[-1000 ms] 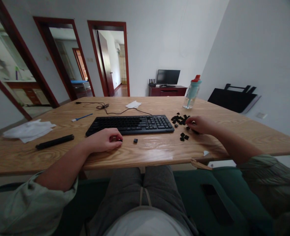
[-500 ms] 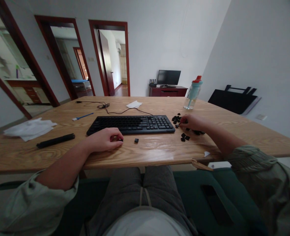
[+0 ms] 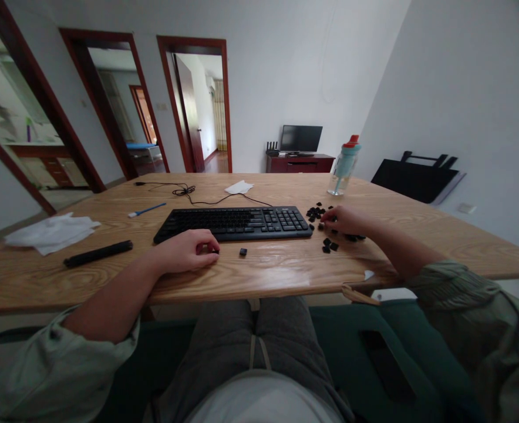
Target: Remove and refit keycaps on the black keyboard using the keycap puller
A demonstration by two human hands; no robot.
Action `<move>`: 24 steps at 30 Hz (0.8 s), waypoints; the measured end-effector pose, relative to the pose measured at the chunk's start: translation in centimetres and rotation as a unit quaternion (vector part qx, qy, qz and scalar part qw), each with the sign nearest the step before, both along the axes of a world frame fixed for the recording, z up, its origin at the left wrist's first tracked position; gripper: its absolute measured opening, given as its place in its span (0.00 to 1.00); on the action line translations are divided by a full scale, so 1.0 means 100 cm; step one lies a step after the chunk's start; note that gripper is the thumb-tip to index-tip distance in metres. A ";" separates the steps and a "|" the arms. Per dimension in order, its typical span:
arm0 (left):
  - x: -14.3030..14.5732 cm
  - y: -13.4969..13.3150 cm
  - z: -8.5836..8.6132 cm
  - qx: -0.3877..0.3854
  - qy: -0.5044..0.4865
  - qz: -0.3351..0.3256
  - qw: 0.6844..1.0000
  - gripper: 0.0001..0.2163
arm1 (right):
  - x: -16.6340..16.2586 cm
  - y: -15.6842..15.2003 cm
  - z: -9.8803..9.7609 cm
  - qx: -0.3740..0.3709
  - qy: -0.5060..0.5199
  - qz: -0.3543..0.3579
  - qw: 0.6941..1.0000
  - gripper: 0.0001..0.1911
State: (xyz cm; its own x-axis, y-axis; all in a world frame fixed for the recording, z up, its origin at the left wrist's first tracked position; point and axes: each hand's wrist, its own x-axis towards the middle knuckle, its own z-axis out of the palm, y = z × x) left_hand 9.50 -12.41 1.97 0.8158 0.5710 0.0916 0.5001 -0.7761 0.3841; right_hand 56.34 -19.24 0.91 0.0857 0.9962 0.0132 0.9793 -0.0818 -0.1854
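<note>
My left hand (image 3: 193, 249) rests on the table in front of the black keyboard (image 3: 237, 223), its fingers curled and closed on a small black keycap (image 3: 216, 252). A single loose keycap (image 3: 243, 252) lies to the right of that hand. My right hand (image 3: 341, 220) is at the keyboard's right end, over scattered black keycaps (image 3: 314, 212). Its thumb and fingertips are pinched at one dark keycap (image 3: 321, 226). More keycaps (image 3: 327, 245) lie just nearer to me, and others are partly hidden under the right hand.
Behind the right hand stands a water bottle (image 3: 344, 167). A blue-handled brush (image 3: 147, 210), a black rod-like thing (image 3: 98, 254) and white tissues (image 3: 52, 232) lie on the left. The keyboard cable (image 3: 184, 190) and another tissue (image 3: 239, 187) are behind the keyboard.
My right fingertips have shifted slightly among the keycaps, and a keycap near them sits differently. My left hand keeps its place. The whole view has moved a little.
</note>
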 end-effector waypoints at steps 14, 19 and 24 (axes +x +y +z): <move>-0.002 0.000 -0.002 -0.003 0.004 0.002 1.000 0.15 | -0.023 -0.017 0.006 0.010 0.030 0.050 0.998 0.15; -0.002 0.003 -0.003 -0.005 0.003 -0.003 1.000 0.15 | -0.061 -0.037 0.018 0.144 0.005 0.105 0.984 0.15; -0.002 0.003 -0.003 -0.005 0.003 -0.003 1.000 0.15 | -0.113 -0.060 0.037 0.241 0.004 0.223 0.945 0.14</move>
State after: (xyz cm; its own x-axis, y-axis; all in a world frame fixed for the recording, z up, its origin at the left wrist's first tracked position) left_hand 9.28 -12.11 1.69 0.8203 0.5662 0.0809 0.4973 -0.7759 0.3882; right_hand 45.02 -25.26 4.60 -0.3384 0.8118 0.4759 0.8948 0.4341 -0.1042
